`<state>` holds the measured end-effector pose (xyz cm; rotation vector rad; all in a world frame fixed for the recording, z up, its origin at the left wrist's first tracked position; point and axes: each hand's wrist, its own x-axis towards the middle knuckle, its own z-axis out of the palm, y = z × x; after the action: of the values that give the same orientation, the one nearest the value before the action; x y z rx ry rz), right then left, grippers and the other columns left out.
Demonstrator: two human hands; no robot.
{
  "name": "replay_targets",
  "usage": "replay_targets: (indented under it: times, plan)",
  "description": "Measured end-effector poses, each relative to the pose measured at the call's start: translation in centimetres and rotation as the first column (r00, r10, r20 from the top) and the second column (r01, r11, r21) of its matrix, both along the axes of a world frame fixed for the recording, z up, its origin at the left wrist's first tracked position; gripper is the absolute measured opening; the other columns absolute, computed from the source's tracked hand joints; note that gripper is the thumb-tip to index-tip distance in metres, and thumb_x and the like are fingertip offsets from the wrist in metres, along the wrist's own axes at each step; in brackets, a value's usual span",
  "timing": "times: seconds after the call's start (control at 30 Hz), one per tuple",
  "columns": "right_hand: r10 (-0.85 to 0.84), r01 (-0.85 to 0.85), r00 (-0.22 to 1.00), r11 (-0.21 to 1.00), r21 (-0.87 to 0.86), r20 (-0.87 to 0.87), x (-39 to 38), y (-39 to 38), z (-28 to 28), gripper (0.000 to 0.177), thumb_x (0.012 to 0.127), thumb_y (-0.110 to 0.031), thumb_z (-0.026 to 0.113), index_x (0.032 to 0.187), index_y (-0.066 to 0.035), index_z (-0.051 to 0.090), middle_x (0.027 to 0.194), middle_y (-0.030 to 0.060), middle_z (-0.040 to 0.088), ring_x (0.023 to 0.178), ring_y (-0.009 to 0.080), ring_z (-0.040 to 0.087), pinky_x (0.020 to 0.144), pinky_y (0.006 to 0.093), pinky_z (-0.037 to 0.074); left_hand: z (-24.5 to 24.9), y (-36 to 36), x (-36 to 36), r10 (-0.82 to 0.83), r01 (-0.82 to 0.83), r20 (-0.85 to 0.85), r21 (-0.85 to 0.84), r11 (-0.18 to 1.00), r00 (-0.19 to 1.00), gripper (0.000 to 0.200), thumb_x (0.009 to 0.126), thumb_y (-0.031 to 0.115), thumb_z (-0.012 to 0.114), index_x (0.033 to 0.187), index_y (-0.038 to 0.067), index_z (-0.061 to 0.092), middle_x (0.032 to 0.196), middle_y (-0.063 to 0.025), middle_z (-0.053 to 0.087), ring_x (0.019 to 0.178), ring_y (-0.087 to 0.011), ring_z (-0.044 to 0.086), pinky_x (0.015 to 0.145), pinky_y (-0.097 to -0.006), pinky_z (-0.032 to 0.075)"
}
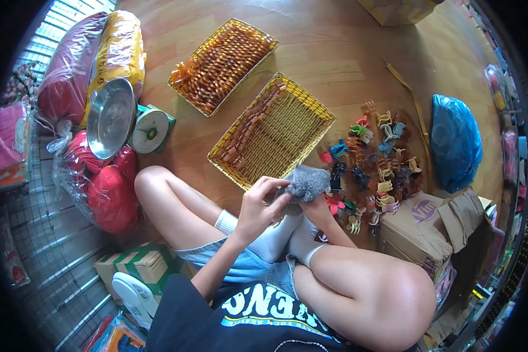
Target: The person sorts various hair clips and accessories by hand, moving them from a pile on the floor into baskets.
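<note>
Above my crossed legs, my two hands meet at a grey fuzzy cloth (307, 183). My left hand (261, 206) has its fingers curled in a pinch at the cloth's left edge; a small dark thing shows there, too covered to name. My right hand (312, 208) comes up from beneath the cloth, which is bunched over it and hides most of its fingers. Just beyond lies a yellow woven basket (296, 126) with a row of amber-brown hair claw clips (252, 132) along its left side. Many loose, multicoloured claw clips (384, 186) are heaped to the right.
Another basket, full of amber clips (226, 64), lies farther back. A scale (151, 130) with a metal pan (110, 117) stands left, beside plastic-wrapped bundles (116, 47). On the right are a blue plastic bag (455, 144), a yellow strap (410, 88) and an open cardboard box (416, 226).
</note>
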<state>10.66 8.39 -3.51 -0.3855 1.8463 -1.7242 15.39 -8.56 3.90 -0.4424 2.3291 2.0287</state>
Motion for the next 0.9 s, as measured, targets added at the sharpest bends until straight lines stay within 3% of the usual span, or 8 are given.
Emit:
replay_targets:
  times: [0.07, 0.2, 0.27, 0.4, 0.47, 0.57, 0.67, 0.9]
  plan:
    - [-0.059, 0.079, 0.982, 0.992, -0.103, 0.179, 0.0, -1.1, 0.4, 0.038, 0.085, 0.000, 0.059, 0.123, -0.003, 0.053, 0.121, 0.0096, 0.056, 0.117, 0.0212, 0.051, 0.101, 0.0339, 0.038, -2.1, 0.4, 0.6, 0.222, -0.217, -0.034, 0.111, 0.970, 0.974, 0.011, 0.092, 0.005, 0.057, 0.100, -0.002, 0.062, 0.095, -0.0066, 0.058, 0.084, -0.0124, 0.058, 0.075, -0.0256, 0.047]
    - [-0.278, 0.279, 0.945, 0.960, 0.019, 0.172, -1.9, -0.9, -1.9, 0.026, 0.086, -0.008, 0.060, 0.110, -0.002, 0.061, 0.108, 0.0156, 0.063, 0.101, 0.0265, 0.061, 0.092, 0.0345, 0.046, -5.4, -0.6, 3.1, 0.333, -0.352, -0.117, -0.231, 0.907, 0.936, 0.010, 0.091, 0.004, 0.054, 0.095, -0.001, 0.061, 0.089, -0.0092, 0.057, 0.079, -0.0149, 0.056, 0.070, -0.0272, 0.045]
    - [0.240, -0.139, 0.969, 0.731, 0.668, -0.061, -4.4, 1.1, 1.0, 0.026, 0.084, -0.025, 0.062, 0.088, 0.000, 0.069, 0.087, 0.0218, 0.066, 0.085, 0.0350, 0.066, 0.080, 0.0389, 0.051, -4.7, -1.6, 5.3, 0.185, -0.154, 0.070, -0.319, 0.935, 0.980, 0.009, 0.088, 0.006, 0.057, 0.094, 0.000, 0.061, 0.083, -0.0085, 0.057, 0.078, -0.0171, 0.058, 0.070, -0.0301, 0.047]
    - [0.407, 0.088, 0.870, 0.431, 0.898, -0.280, -5.9, 2.8, 5.7, 0.041, 0.074, -0.037, 0.065, 0.071, 0.003, 0.066, 0.084, 0.0202, 0.063, 0.079, 0.0338, 0.063, 0.072, 0.0443, 0.049, -6.9, -2.6, 8.3, 0.017, 0.084, 0.141, -0.679, 0.729, 0.990, 0.025, 0.078, 0.015, 0.070, 0.097, 0.002, 0.059, 0.087, -0.0097, 0.056, 0.083, -0.0270, 0.059, 0.076, -0.0396, 0.049]
    - [0.497, 0.285, 0.672, 0.511, 0.811, -0.550, -6.5, 3.4, 7.1, 0.028, 0.067, -0.022, 0.070, 0.073, 0.005, 0.064, 0.094, 0.0174, 0.061, 0.082, 0.0315, 0.061, 0.074, 0.0425, 0.049, -6.6, -2.8, 7.5, 0.148, 0.030, 0.113, -0.882, 0.470, 0.983, 0.043, 0.072, 0.020, 0.076, 0.106, 0.004, 0.053, 0.103, -0.0139, 0.052, 0.091, -0.0295, 0.058, 0.079, -0.0396, 0.049]
    - [0.184, 0.286, 0.597, 0.860, 0.422, -0.781, -7.7, 2.8, 7.8, 0.021, 0.062, -0.006, 0.071, 0.075, 0.006, 0.059, 0.098, 0.0154, 0.056, 0.084, 0.0303, 0.059, 0.075, 0.0405, 0.050, -8.9, -3.5, 6.5, 0.241, 0.010, 0.153, -0.861, 0.508, 0.958, 0.059, 0.068, 0.017, 0.079, 0.114, 0.005, 0.044, 0.115, -0.0170, 0.045, 0.098, -0.0360, 0.056, 0.082, -0.0433, 0.048]
    - [0.034, 0.315, 0.710, 0.878, 0.360, -0.703, -7.4, 1.7, 8.8, 0.019, 0.061, 0.001, 0.066, 0.075, 0.006, 0.054, 0.093, 0.0133, 0.055, 0.082, 0.0320, 0.059, 0.074, 0.0391, 0.050, -9.6, -4.7, 5.1, 0.355, -0.090, 0.157, -0.803, 0.589, 0.922, 0.061, 0.070, 0.013, 0.076, 0.118, 0.006, 0.038, 0.115, -0.0187, 0.044, 0.096, -0.0407, 0.057, 0.080, -0.0482, 0.049]
    - [0.371, -0.133, 0.816, 0.867, 0.481, -0.443, -7.3, -2.0, 7.4, 0.034, 0.073, -0.035, 0.070, 0.094, -0.009, 0.064, 0.071, 0.0122, 0.062, 0.067, 0.0291, 0.063, 0.065, 0.0396, 0.049, -8.9, -8.0, 2.8, 0.461, -0.216, 0.209, -0.672, 0.709, 0.863, 0.054, 0.080, 0.017, 0.067, 0.121, 0.011, 0.032, 0.119, -0.0210, 0.048, 0.101, -0.0427, 0.057, 0.083, -0.0517, 0.047]
